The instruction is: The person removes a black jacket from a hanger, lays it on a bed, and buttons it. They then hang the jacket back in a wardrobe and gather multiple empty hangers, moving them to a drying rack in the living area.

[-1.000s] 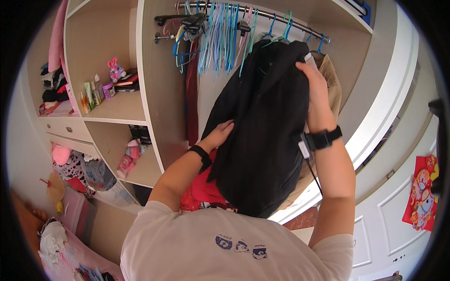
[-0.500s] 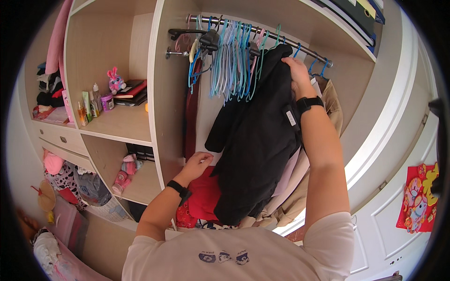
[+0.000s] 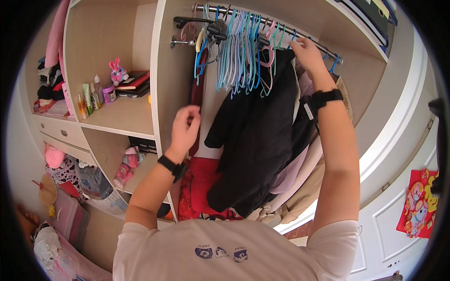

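The right hand (image 3: 307, 51) is reaching up to the rail (image 3: 281, 25), fingers curled at the top of the black garment (image 3: 258, 131), seemingly pinching its hanger, though the hook itself is hidden behind the hand. The garment is hanging straight down from the rail, its long axis vertical, just right of the bunch of empty hangers (image 3: 239, 51). The left hand (image 3: 185, 129) is hovering well below the rail and left of the garment, fingers loosely bent and holding nothing, near its drooping sleeve. The right hand is the one nearer the rail; the hook lies right at its fingertips
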The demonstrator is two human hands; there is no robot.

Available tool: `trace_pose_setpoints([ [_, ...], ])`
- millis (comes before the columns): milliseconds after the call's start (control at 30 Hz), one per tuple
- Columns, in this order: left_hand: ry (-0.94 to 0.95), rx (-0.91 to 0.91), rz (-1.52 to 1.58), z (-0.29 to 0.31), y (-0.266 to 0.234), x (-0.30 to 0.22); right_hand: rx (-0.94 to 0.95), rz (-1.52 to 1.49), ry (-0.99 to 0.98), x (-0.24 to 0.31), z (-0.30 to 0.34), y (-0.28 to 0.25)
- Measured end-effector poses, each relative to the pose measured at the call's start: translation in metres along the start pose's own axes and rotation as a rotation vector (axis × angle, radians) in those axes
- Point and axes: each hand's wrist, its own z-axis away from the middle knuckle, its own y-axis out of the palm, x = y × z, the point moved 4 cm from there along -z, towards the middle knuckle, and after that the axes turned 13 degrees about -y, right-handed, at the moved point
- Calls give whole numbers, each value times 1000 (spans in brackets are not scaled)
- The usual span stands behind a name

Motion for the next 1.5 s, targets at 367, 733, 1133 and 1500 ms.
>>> trace_pose_setpoints([
  [367,289,5,-71,-32,-2,-74,344,-100,223,0,-52,21],
  [733,276,-56,-94,-53,1,-76,325,-277,257,-3,-96,32],
  [1133,481,-279,-295,-65,-28,-82,250,-263,110,-2,-130,72],
  [1500,561,-181,-371,-61,-35,-75,297,368,204,23,-154,96],
])
